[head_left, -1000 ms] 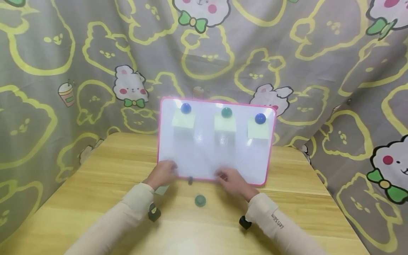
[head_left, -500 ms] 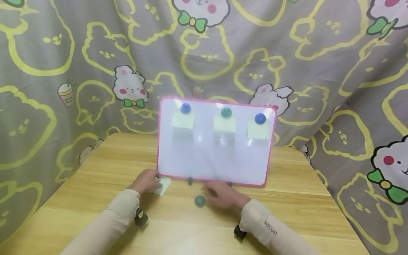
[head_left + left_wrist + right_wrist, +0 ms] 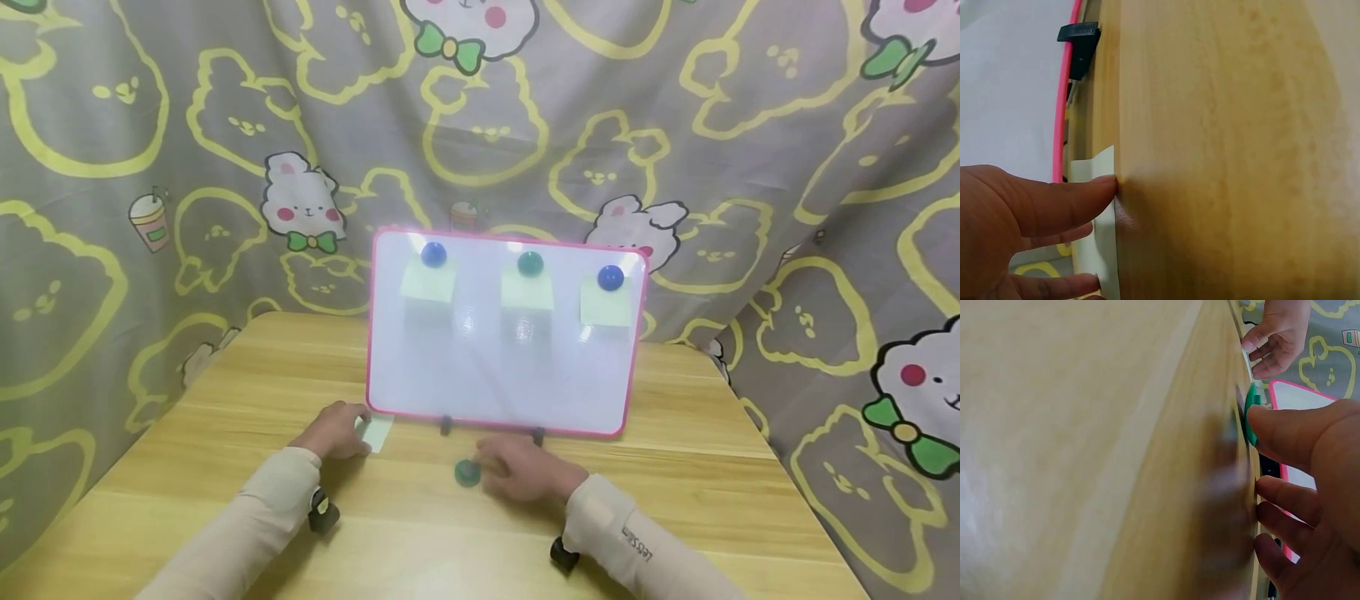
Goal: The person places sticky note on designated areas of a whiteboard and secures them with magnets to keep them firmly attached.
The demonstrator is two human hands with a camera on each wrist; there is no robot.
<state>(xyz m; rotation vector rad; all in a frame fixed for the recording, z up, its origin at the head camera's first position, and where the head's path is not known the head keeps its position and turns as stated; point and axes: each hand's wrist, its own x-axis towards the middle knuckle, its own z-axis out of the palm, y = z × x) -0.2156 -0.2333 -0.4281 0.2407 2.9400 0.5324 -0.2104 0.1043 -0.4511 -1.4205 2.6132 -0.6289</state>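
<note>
My left hand point(image 3: 333, 429) is at the left end of the whiteboard's lower edge, where its thumb and fingers pinch a pale green sticky note point(image 3: 1107, 231) lying on the table. The note bends upward at one corner in the left wrist view. My right hand point(image 3: 528, 468) rests low over the table, its fingers loosely bent beside a round green magnet point(image 3: 467, 473). Its thumb point(image 3: 1291, 431) overlaps the magnet in the right wrist view; whether they touch, I cannot tell. The magnet lies on the wood, partly covered by that hand.
A pink-framed whiteboard point(image 3: 495, 367) leans upright on black feet point(image 3: 446, 425). Three notes hang on it, under a left blue magnet point(image 3: 433, 254), a green one point(image 3: 530, 263) and a right blue one point(image 3: 611, 277). A patterned curtain point(image 3: 480, 108) surrounds the wooden table point(image 3: 187, 492).
Both hands have come down from the whiteboard's lower part. The left hand has reached the loose note, which shifts slightly left; the right hand has moved left, next to the loose green magnet.
</note>
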